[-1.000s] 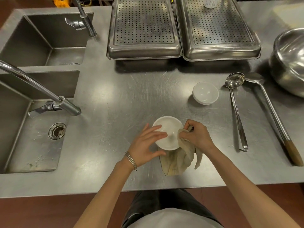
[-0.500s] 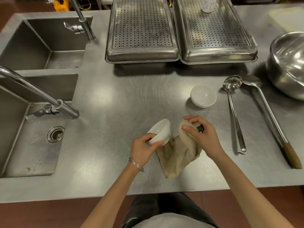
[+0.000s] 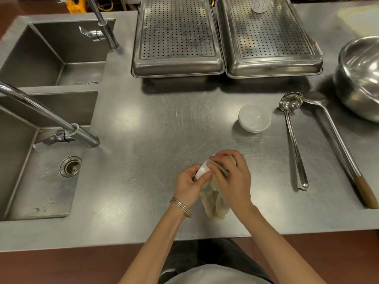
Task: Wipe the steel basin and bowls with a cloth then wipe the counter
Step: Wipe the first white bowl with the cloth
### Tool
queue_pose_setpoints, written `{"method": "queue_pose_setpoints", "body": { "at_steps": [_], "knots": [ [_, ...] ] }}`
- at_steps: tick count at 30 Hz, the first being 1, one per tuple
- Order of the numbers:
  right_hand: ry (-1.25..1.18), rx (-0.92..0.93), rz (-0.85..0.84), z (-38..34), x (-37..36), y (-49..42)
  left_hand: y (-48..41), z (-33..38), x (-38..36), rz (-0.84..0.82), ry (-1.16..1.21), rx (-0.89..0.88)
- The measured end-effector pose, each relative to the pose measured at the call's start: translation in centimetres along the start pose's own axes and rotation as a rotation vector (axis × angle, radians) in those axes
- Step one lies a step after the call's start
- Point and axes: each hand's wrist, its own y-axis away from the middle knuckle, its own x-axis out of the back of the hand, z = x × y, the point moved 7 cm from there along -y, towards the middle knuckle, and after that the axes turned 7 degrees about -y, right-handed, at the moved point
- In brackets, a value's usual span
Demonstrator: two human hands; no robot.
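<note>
Near the bench's [image 3: 164, 124] front edge, the left hand [image 3: 187, 184] grips a tilted white bowl [image 3: 202, 171]. The right hand [image 3: 231, 179] presses a beige cloth [image 3: 215, 206] against it, fingers curled.

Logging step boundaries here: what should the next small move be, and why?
Probably rotate the white bowl slightly in the left hand, so the cloth meets a fresh part: the right hand presses the cloth against the tilted bowl, and a second bowl waits on the counter.
</note>
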Motion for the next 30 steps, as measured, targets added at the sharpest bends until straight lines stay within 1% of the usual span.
{"method": "queue_pose_setpoints", "body": {
  "at_steps": [2,4,6,7,8,9,11,12,13,15,20,22,24,27,30],
  "knots": [
    [-0.025,-0.056,0.009,0.4,0.3,-1.0,0.6,0.3,0.2,-0.004,0.004,-0.036],
    [-0.139,-0.189,0.004,1.3,0.6,-2.3,1.2,0.4,0.7,-0.008,0.03,-0.069],
    [-0.25,-0.289,-0.036,2.0,0.6,-3.2,1.5,0.5,1.2,-0.02,0.045,-0.098],
    [-0.266,-0.292,-0.063,1.9,0.6,-3.3,1.5,0.4,1.4,-0.027,0.047,-0.107],
    [-0.256,-0.265,-0.084,1.7,0.5,-3.2,1.5,0.5,1.5,-0.029,0.051,-0.111],
    [-0.21,-0.202,-0.092,1.2,0.4,-2.8,1.4,0.4,1.6,-0.023,0.057,-0.105],
    [-0.047,-0.018,-0.095,-0.1,0.0,-1.7,1.1,0.3,1.5,0.008,0.06,-0.09],
    [0.008,0.044,-0.092,-0.4,-0.3,-1.2,1.0,0.4,1.5,0.015,0.055,-0.092],
    [0.015,0.056,-0.086,-0.4,-0.3,-1.0,1.0,0.5,1.3,0.009,0.055,-0.1],
    [-0.119,-0.055,-0.076,0.4,0.1,-1.6,1.1,0.4,1.2,-0.015,0.076,-0.116],
    [-0.547,-0.448,-0.12,3.9,0.4,-2.6,1.5,0.0,1.7,-0.07,0.24,-0.132],
    [-0.618,-0.501,-0.137,4.5,0.4,-2.3,1.1,-0.2,1.5,-0.116,0.223,-0.114],
    [-0.587,-0.456,-0.165,4.6,0.6,-2.5,0.7,-0.6,1.6,-0.182,0.179,-0.09],
    [-0.49,-0.34,-0.23,4.1,1.1,-3.4,0.5,0.0,1.4,-0.355,0.077,-0.049],
    [-0.293,-0.19,-0.401,2.8,0.0,-3.7,-0.6,0.9,0.4,-0.445,-0.088,-0.012]
  ]
}}
